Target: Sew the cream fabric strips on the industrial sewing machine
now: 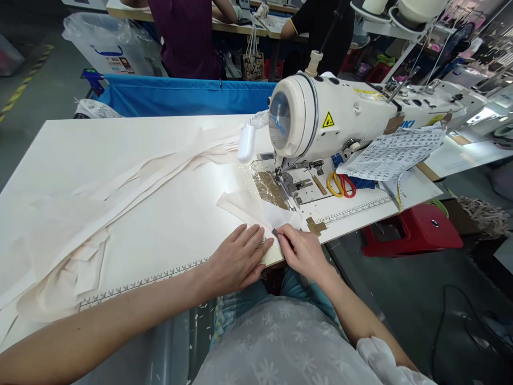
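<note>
My left hand (240, 255) lies flat, fingers stretched out, on a cream fabric piece (236, 206) at the table's front edge. Close beside it, my right hand (298, 247) is closed in a pinch on a small dark flat piece (274, 232), whose kind I cannot make out. Its tip rests over the fabric near my left fingertips. Under and beyond my right fingers is a whiter fabric part (278, 215). Just behind the fabric stands a white sewing machine (332, 115), its needle area above a metal plate.
Long cream fabric strips (132, 184) trail across the table (172, 128). Scissors (340, 185) with yellow and red handles lie right of the needle, near a printed paper sheet (395, 152). A red stool (412, 231) stands at right. Two people sit beyond a blue cloth trough (180, 96).
</note>
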Demonstrator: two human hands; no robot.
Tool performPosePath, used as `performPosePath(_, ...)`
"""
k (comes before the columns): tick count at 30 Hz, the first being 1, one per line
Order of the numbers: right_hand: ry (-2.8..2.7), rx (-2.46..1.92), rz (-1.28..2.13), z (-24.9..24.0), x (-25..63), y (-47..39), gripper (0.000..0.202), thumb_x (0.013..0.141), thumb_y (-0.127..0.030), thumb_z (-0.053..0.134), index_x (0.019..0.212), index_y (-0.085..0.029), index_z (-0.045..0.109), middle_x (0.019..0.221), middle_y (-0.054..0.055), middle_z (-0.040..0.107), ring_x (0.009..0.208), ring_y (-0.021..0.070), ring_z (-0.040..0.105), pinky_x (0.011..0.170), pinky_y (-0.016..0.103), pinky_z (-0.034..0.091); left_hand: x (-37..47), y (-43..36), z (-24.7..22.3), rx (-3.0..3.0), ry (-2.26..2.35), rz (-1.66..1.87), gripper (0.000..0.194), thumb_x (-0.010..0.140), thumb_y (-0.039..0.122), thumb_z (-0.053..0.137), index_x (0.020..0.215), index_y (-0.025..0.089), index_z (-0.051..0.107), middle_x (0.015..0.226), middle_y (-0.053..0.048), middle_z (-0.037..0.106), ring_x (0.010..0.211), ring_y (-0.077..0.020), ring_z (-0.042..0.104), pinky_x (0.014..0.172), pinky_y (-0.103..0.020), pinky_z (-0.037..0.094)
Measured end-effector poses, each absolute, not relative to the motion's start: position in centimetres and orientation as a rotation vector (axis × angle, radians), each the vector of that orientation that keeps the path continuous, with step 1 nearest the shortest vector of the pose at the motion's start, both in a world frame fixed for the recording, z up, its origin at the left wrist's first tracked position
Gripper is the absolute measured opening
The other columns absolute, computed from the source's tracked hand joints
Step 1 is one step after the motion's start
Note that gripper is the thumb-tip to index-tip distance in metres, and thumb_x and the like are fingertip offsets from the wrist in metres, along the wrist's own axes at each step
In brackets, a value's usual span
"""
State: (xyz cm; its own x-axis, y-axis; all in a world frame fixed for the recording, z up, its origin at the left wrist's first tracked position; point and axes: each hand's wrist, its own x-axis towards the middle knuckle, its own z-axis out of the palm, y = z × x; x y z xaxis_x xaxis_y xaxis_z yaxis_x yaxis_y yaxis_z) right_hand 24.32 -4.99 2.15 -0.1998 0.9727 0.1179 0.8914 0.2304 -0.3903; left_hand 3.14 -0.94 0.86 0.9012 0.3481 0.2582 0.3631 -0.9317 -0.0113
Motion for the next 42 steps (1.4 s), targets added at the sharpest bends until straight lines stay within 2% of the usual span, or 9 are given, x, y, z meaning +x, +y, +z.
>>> performPosePath(4, -2.292, -1.741, 0.272, 2.7, 24.4, -5.3, 0.019, 0.096, -0.02, 0.039, 0.091, -0.02, 0.057, 0.071, 0.002, 0.067, 0.062, 0.0161, 0.06, 0.056, 0.025, 0.031, 3.2, -1.0, 1.1, -2.994, -0.572, -0.387, 0.045, 0.097, 0.033, 0.048, 0.135, 0.009, 0.054, 0.131, -0.019, 0.058, 0.124, -0.0339, 0.052, 0.102, -0.048, 0.04)
performPosePath(8, -2.28, -1.745, 0.371, 3.5, 25.7, -6.4, 0.017, 0.093, -0.019, 0.041, 0.084, -0.022, 0.055, 0.06, -0.002, 0.059, 0.052, 0.0148, 0.053, 0.052, 0.026, 0.026, 3.3, -1.1, 1.4, -3.004, -0.595, -0.345, 0.044, 0.098, 0.033, 0.047, 0.135, 0.01, 0.053, 0.132, -0.019, 0.058, 0.124, -0.0334, 0.052, 0.097, -0.046, 0.044)
performPosePath(12, -1.967, -1.773, 0.482, 3.2, 26.4, -7.3, 0.018, 0.098, -0.028, 0.039, 0.091, -0.023, 0.055, 0.054, -0.005, 0.053, 0.045, 0.0134, 0.049, 0.049, 0.024, 0.029, 3.4, -1.2, 1.1, -3.042, -0.539, -0.39, 0.042, 0.1, 0.027, 0.042, 0.135, 0.007, 0.052, 0.136, -0.018, 0.056, 0.129, -0.0291, 0.05, 0.106, -0.044, 0.04)
performPosePath(16, -1.975, -1.744, 0.394, 2.1, 25.8, -7.3, 0.019, 0.098, -0.028, 0.039, 0.096, -0.021, 0.057, 0.064, -0.002, 0.062, 0.051, 0.0143, 0.055, 0.053, 0.024, 0.034, 3.5, -1.3, 0.6, -3.034, -0.489, -0.43, 0.042, 0.101, 0.025, 0.04, 0.137, 0.005, 0.051, 0.137, -0.016, 0.057, 0.131, -0.0284, 0.05, 0.109, -0.042, 0.037)
performPosePath(21, -2.111, -1.716, 0.281, 1.6, 25.4, -7.0, 0.021, 0.099, -0.024, 0.037, 0.099, -0.021, 0.057, 0.079, 0.002, 0.071, 0.065, 0.0166, 0.064, 0.059, 0.025, 0.036, 3.6, -1.3, 0.4, -3.024, -0.465, -0.411, 0.041, 0.102, 0.027, 0.041, 0.139, 0.013, 0.05, 0.135, -0.012, 0.059, 0.13, -0.029, 0.051, 0.107, -0.044, 0.038)
performPosePath(28, -2.215, -1.698, 0.238, 1.8, 25.6, -7.2, 0.02, 0.098, -0.021, 0.038, 0.098, -0.019, 0.058, 0.078, 0.003, 0.07, 0.068, 0.0169, 0.064, 0.06, 0.026, 0.034, 3.7, -1.3, 0.4, -2.997, -0.466, -0.408, 0.042, 0.102, 0.028, 0.042, 0.14, 0.013, 0.05, 0.135, -0.013, 0.059, 0.13, -0.029, 0.05, 0.106, -0.044, 0.038)
performPosePath(34, -2.293, -1.743, 0.259, 2.7, 26.7, -8.9, 0.023, 0.097, -0.019, 0.038, 0.086, -0.02, 0.058, 0.065, -0.001, 0.064, 0.057, 0.0142, 0.058, 0.056, 0.027, 0.028, 3.7, -1.4, 0.8, -2.99, -0.463, -0.416, 0.041, 0.101, 0.028, 0.046, 0.139, 0.013, 0.051, 0.132, -0.014, 0.06, 0.128, -0.0286, 0.051, 0.103, -0.043, 0.04)
performPosePath(38, -2.262, -1.814, 0.178, 2.6, 25.9, -7.7, 0.022, 0.098, -0.02, 0.038, 0.091, -0.019, 0.059, 0.071, 0.001, 0.066, 0.062, 0.015, 0.06, 0.056, 0.027, 0.027, 3.6, -0.8, 1.5, -2.934, -0.549, -0.399, 0.037, 0.1, 0.028, 0.044, 0.132, 0.013, 0.056, 0.128, -0.015, 0.062, 0.124, -0.0296, 0.054, 0.102, -0.045, 0.042)
performPosePath(42, -2.288, -1.835, 0.122, 2.2, 24.3, -5.1, 0.018, 0.096, -0.018, 0.043, 0.093, -0.019, 0.061, 0.08, 0.002, 0.069, 0.069, 0.0164, 0.063, 0.057, 0.028, 0.026, 3.6, 0.0, 1.8, -2.902, -0.679, -0.426, 0.039, 0.102, 0.027, 0.039, 0.13, 0.007, 0.058, 0.13, -0.017, 0.061, 0.126, -0.0313, 0.053, 0.105, -0.047, 0.04)
